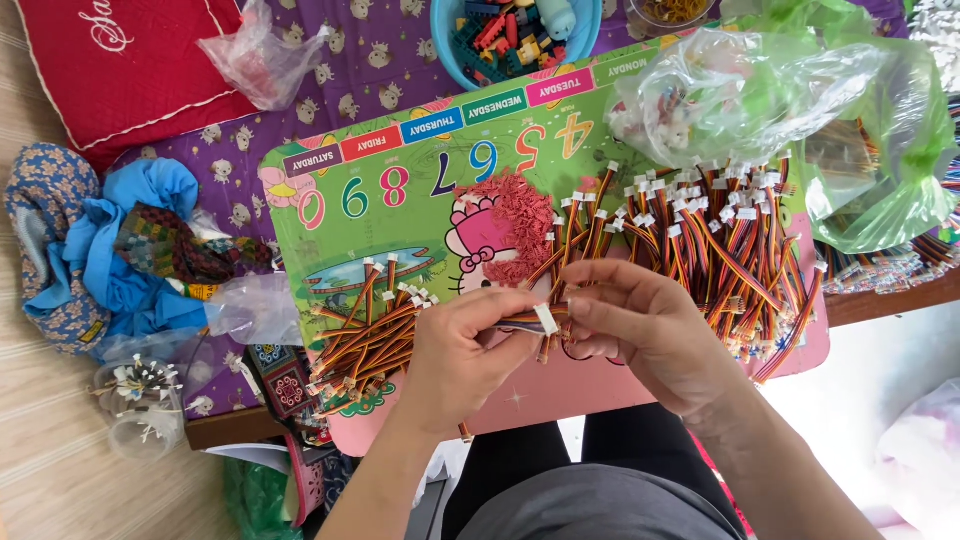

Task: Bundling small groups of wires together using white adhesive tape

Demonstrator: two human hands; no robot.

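Both hands meet over the near middle of a child's colourful lap board, the surface (400, 215) that carries all the work. The left hand (462, 352) and the right hand (645, 330) share one short wire lead (527, 322): the left fingers (500, 305) are closed around its striped wires, and the right fingers (590, 300) are pinched shut at its white plug (546, 318). The lead lies roughly level, its long axis running left to right across the board, with the plug end pointing toward the right hand; its far tail is hidden inside the left palm. As for progress, judging by how things lie: a small bundle of leads (365, 335) rests at the near-left part of the board, while a much larger heap of leads (715, 245) covers the right side, reaching to the right edge. I cannot tell from this view which pile is finished and which is waiting, so only the split is certain: few on the left, many on the right, one in hand. A patch of tiny red pieces (515, 215) sits at the board's centre. A clear plastic bag (740, 85) with small white parts lies at the far-right corner, and a blue bowl of toy bricks (515, 30) stands beyond the far edge.
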